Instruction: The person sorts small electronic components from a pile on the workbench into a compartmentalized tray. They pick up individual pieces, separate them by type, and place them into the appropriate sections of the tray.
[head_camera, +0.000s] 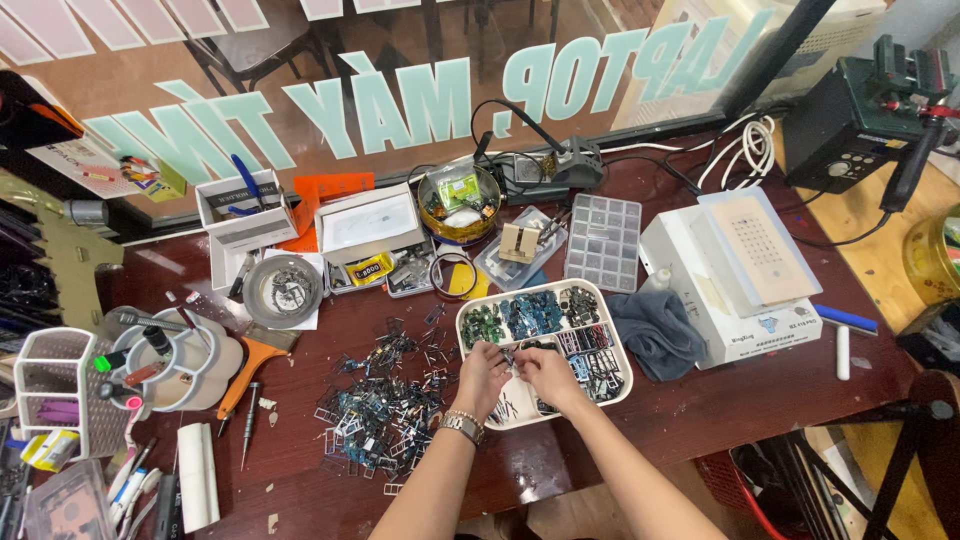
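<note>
My left hand and my right hand meet over the near part of a white divided tray. Both pinch a small dark metal part between their fingertips. A metal watch sits on my left wrist. The tray's compartments hold sorted small parts, green and blue ones at the back. To the left of the tray a heap of small metal frames lies spread on the dark red table.
A grey cloth and a white box lie right of the tray. Behind it stand a clear compartment box, a round tin and a soldering station. A tool holder, an orange scraper and a round dish crowd the left side.
</note>
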